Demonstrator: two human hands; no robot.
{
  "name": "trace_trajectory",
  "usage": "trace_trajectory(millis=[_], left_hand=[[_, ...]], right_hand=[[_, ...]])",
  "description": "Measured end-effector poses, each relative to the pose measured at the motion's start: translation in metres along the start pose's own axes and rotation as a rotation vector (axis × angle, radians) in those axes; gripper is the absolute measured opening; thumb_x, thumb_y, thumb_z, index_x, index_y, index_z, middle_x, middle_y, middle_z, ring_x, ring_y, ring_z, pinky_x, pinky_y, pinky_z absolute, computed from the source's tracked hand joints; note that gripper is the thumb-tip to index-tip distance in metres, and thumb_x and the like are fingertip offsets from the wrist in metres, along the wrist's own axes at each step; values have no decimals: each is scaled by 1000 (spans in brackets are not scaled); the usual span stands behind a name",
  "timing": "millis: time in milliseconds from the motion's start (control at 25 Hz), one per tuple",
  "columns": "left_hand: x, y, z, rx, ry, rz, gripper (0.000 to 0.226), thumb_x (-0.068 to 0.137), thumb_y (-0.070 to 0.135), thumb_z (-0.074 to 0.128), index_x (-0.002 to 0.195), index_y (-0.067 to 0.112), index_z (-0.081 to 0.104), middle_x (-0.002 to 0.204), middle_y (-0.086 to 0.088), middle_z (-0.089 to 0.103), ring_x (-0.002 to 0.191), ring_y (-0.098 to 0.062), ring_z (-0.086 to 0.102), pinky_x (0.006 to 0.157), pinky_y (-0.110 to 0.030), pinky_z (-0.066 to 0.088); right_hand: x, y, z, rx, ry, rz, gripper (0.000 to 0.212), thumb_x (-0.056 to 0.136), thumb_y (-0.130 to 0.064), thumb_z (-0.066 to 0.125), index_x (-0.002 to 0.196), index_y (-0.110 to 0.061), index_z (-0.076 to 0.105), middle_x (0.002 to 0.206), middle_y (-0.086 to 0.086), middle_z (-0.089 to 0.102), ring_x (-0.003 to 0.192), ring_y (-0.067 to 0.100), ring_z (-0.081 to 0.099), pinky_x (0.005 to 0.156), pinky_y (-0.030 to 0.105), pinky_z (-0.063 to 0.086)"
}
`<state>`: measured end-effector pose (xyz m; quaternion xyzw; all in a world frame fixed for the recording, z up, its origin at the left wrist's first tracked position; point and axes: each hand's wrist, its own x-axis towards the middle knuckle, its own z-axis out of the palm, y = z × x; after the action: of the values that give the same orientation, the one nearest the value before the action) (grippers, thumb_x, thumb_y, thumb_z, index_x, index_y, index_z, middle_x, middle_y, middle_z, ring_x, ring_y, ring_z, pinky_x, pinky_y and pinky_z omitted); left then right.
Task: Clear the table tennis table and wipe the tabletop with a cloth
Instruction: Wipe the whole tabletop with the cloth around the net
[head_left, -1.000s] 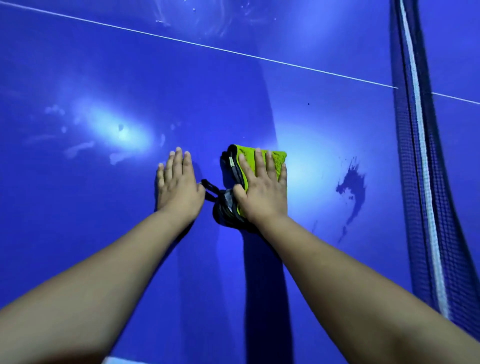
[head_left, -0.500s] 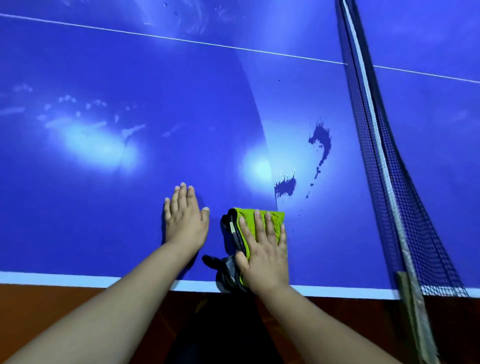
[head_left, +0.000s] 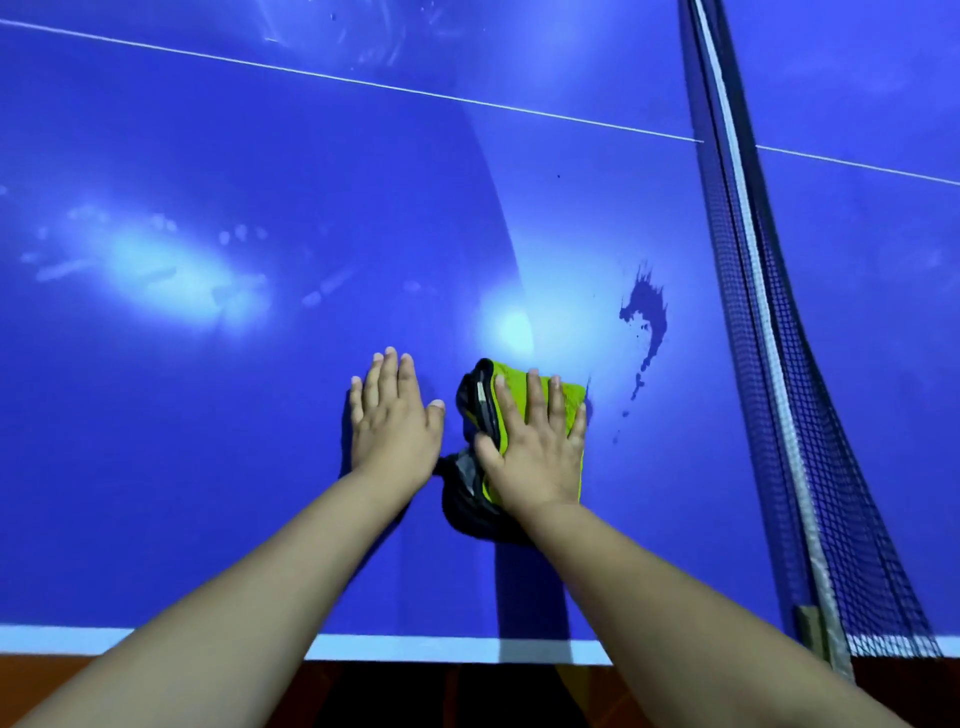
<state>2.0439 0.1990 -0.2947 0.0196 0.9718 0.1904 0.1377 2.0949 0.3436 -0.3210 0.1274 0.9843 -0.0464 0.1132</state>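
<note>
A folded green and dark grey cloth (head_left: 470, 512) lies on the blue tabletop (head_left: 208, 441). My right hand (head_left: 535, 447) presses flat on it with straight, spread fingers. Just to its left, my left hand (head_left: 392, 415) rests flat on the bare tabletop, fingers straight, a small gap from the cloth. A dark splash stain (head_left: 647, 312) marks the surface up and to the right of the cloth, with small drops trailing down from it. Pale smudges and fingerprints (head_left: 156, 265) show on the left part.
The net (head_left: 769, 364) runs along the right side, its post clamp (head_left: 810, 629) at the near table edge. A white edge line (head_left: 415, 647) marks the near side, with orange floor below. A thin white centre line (head_left: 363, 83) crosses the far part.
The cloth was pulled back to the near edge half a second ago and now sits further in, close to the dark stain. A smaller dark blotch seen just above the cloth is gone.
</note>
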Motion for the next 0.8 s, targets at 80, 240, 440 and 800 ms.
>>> trace_trajectory(millis=[80,240,440,800], left_hand=[[31,11,0,-2,0,-4,64,98,37,32,149,10,5,158,-4,-4,144,-16,-9,116,-36,-9],[93,35,-1,21,-11,-19,65,98,41,29,149,10,4,158,-5,-5,144,-16,-12,116,-37,-10],[177,66,-6,41,-47,-90,71,97,48,25,149,9,-2,157,-7,-10,142,-20,-18,115,-42,-12],[211,83,4,154,-317,-229,135,61,75,57,140,10,-31,146,-12,-40,132,-27,-40,105,-53,-24]], right_hand=[[55,0,-13,7,-13,-7,71,88,-57,32,151,-43,1,162,-1,-5,147,22,-15,116,51,-12],[154,-4,-35,25,7,-52,70,89,-57,31,151,-42,3,162,-1,-4,147,22,-15,117,51,-10],[275,-14,-56,3,40,-110,68,90,-57,30,151,-41,6,162,0,2,148,23,-10,117,53,-7],[443,-41,-88,1,60,-163,68,89,-58,30,152,-40,10,162,3,4,148,26,-5,116,56,-6]])
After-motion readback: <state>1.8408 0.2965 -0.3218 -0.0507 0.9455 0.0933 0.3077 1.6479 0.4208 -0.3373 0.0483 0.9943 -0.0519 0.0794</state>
